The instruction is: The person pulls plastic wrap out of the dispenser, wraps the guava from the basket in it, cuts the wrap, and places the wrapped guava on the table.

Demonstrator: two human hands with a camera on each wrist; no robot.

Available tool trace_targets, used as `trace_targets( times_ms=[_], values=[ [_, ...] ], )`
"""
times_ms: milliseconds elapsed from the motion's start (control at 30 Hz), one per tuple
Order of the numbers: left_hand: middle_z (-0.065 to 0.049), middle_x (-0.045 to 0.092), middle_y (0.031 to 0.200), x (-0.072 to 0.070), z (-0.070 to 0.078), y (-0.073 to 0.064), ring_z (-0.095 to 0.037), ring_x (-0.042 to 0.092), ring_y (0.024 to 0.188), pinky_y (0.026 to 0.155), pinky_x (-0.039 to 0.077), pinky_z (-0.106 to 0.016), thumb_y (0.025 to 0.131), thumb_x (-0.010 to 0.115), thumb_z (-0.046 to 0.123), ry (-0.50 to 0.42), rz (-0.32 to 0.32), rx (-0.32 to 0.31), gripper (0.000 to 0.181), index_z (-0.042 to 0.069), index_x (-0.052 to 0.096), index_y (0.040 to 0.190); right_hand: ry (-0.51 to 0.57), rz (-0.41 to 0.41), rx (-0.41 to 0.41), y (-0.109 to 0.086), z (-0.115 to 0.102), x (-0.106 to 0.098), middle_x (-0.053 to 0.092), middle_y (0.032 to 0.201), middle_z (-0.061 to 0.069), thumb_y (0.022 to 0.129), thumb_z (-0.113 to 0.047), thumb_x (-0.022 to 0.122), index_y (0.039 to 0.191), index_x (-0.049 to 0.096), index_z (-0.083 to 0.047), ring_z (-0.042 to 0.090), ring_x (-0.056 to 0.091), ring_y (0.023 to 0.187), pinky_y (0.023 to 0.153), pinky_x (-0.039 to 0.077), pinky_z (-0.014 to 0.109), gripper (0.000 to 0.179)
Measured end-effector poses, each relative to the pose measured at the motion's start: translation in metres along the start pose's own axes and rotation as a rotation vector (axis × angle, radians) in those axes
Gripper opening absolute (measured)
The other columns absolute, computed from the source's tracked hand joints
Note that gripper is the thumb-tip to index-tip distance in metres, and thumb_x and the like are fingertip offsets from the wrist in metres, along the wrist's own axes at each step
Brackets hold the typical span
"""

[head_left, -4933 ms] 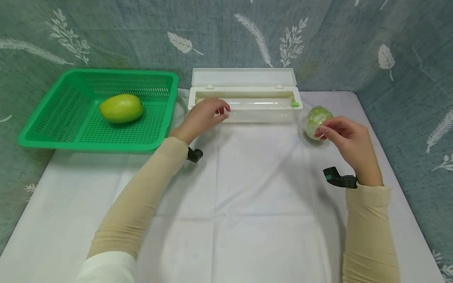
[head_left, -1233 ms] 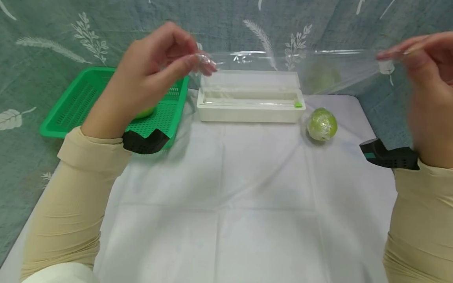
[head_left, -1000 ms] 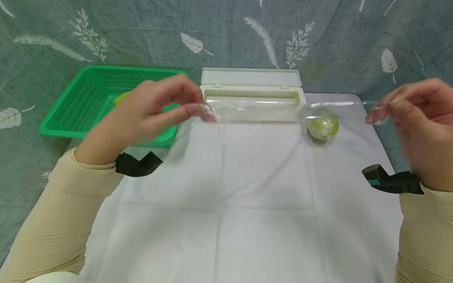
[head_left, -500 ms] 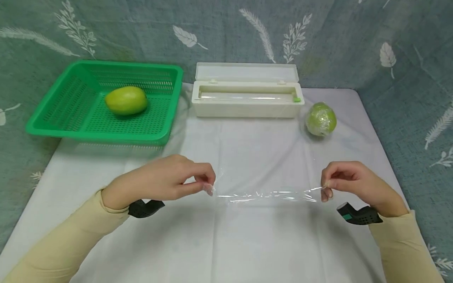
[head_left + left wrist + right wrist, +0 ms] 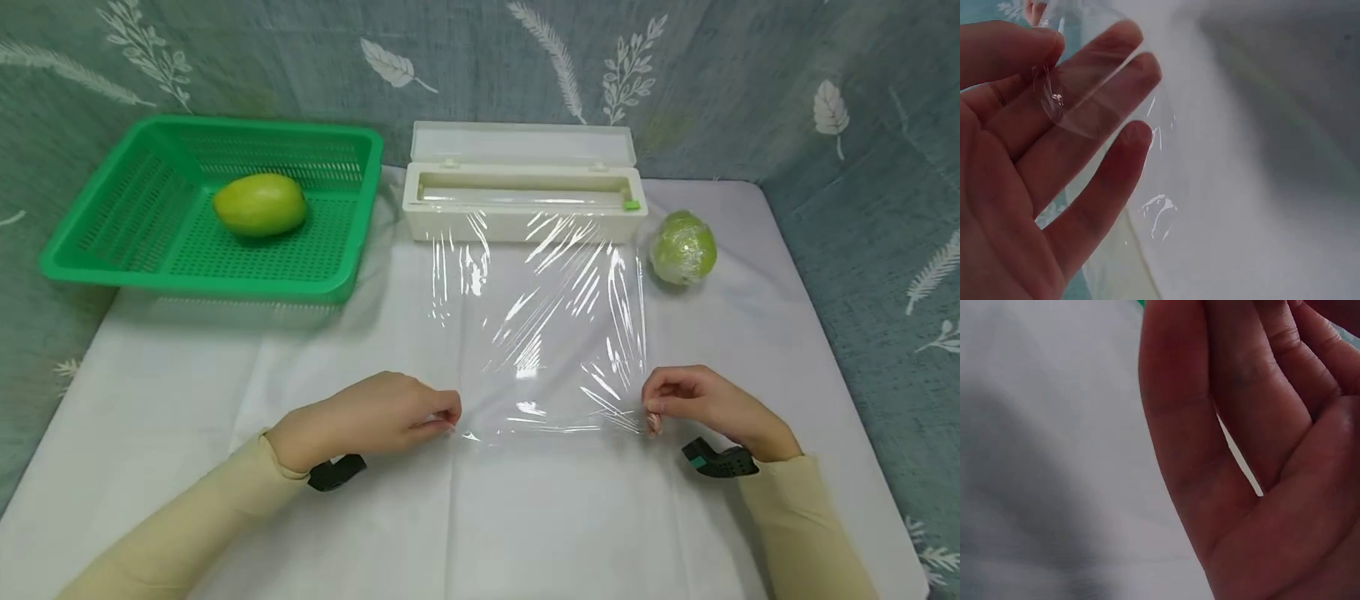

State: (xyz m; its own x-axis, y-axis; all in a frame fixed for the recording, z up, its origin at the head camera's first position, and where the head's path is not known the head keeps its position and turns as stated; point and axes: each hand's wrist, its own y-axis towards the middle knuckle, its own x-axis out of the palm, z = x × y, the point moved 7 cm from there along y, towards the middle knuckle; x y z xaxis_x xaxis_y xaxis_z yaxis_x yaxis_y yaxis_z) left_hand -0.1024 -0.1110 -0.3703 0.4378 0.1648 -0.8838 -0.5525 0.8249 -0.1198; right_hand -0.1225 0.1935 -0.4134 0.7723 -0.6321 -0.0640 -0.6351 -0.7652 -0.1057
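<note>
A sheet of clear plastic wrap (image 5: 528, 358) stretches over the white tablecloth, its far end overlapping the front of the white wrap box (image 5: 525, 225). Thumb and fingers of my left hand (image 5: 375, 412) pinch its near left corner; the left wrist view shows the film (image 5: 1094, 94) across the spread fingers. At the near right corner, my right hand (image 5: 712, 408) pinches the film between thumb and fingers. In the right wrist view the right hand's fingers (image 5: 1175, 425) fill one side, and the pinch itself is hidden.
The wrap box has its lid (image 5: 525, 143) raised, with a roll inside and a green slider (image 5: 632, 205) at its right end. A wrapped green round fruit (image 5: 684, 248) lies right of it. Left stands a green basket (image 5: 352, 225) holding a yellow-green mango-like fruit (image 5: 260, 205).
My left hand left the box. Both hands held the film up in the air, then brought it down and toward me; it now spreads between them and the box.
</note>
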Motion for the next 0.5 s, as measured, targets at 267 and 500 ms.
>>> trace_targets(
  times_ms=[267,500],
  values=[
    [0.018,0.051,0.071,0.021,-0.001,-0.003,0.0,0.047,0.062,0.06,0.042,-0.022,0.086,0.055,0.018,0.089,0.112,-0.013,0.006,0.023,0.054,0.083,0.06,0.014,0.013,0.006,0.027,-0.001,0.055,0.073,0.015,0.09,0.004,0.046,0.091,0.053,0.004,0.027,0.053,0.067,0.062,0.046,0.037,0.008],
    [0.013,0.059,0.087,0.031,-0.003,-0.014,-0.003,0.053,0.077,0.07,0.044,-0.025,0.084,0.06,0.028,0.065,0.143,-0.088,0.018,0.022,0.061,0.101,-0.016,0.056,0.056,0.006,0.03,0.001,0.06,0.078,0.014,0.09,-0.001,0.048,0.092,0.057,-0.001,0.025,0.056,0.07,0.06,0.047,0.032,0.009]
  ],
)
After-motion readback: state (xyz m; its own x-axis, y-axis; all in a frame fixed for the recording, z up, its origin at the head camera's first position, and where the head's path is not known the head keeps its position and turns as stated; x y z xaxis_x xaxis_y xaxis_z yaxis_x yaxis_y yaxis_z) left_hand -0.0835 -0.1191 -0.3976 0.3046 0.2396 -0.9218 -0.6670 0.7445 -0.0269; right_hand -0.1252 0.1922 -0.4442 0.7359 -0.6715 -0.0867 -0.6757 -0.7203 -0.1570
